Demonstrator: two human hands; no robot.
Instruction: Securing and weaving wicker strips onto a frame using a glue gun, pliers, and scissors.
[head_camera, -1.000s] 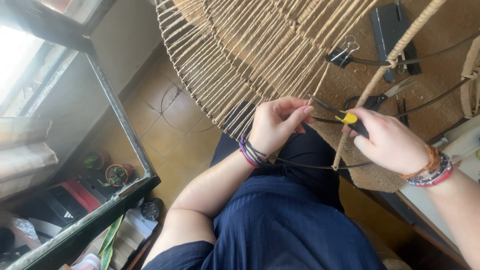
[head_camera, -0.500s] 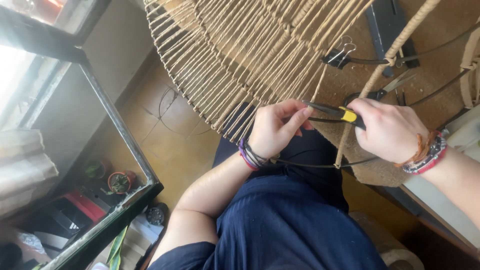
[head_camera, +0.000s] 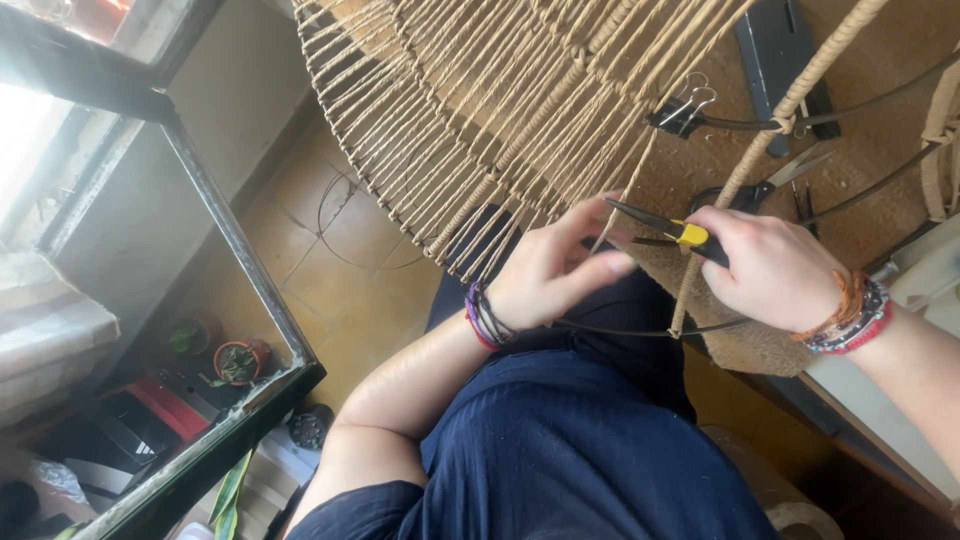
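— Pliers (head_camera: 668, 228), yellow-handled: where now?
— Gripped in the right hand (head_camera: 775, 270), tips at the woven cord frame (head_camera: 480, 110), a touch farther left than before.
— And the left hand (head_camera: 560, 265)?
— Its fingers (head_camera: 600, 268) pinch one cord beside the tips, over the lap.

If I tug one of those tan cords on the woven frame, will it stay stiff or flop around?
The cords look taut, strung in straight lines across the frame, so a tug would probably meet springy resistance. The loose end by the left hand likely flops, since the right hand grips it with pliers. The twisted surface probably isn't slippery.
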